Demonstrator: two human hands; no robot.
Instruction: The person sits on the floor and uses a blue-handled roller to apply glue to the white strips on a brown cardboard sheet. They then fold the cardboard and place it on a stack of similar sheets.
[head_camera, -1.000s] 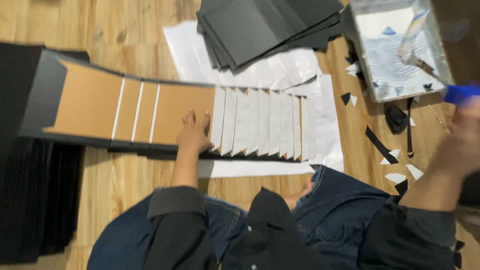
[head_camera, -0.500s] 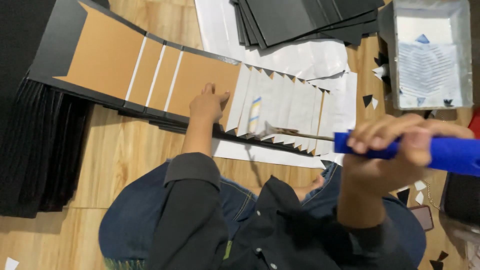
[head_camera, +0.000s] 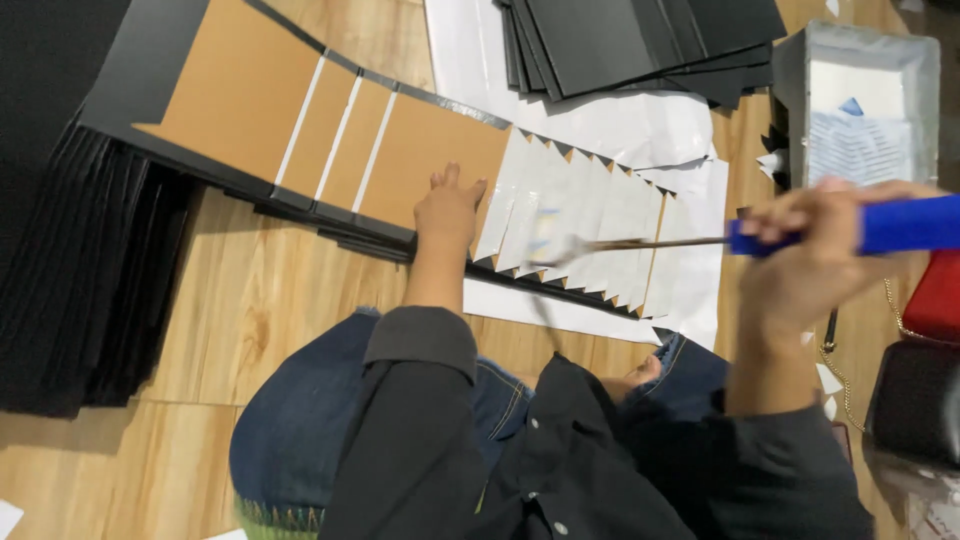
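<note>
My left hand (head_camera: 447, 210) presses flat on a brown cardboard panel (head_camera: 430, 160) of a long black-edged folded board that lies on the wooden floor. Right beside it, several white overlapping sheets (head_camera: 590, 215) fan out along the board. My right hand (head_camera: 815, 255) grips a blue-handled roller tool (head_camera: 880, 228); its thin metal rod (head_camera: 640, 243) reaches left over the white sheets, and the blurred tip hovers near their middle.
A stack of black boards (head_camera: 640, 40) lies at the top on white paper (head_camera: 470, 50). A grey tray (head_camera: 865, 100) stands at the top right. More black sheets (head_camera: 70, 280) are piled at the left. A red object (head_camera: 935, 300) and a black case (head_camera: 915, 405) sit at the right.
The view has shifted and closed in. My right hand has carried the blue-handled tool from the tray side leftward over the white sheets. My left hand stays pressed on the board.
</note>
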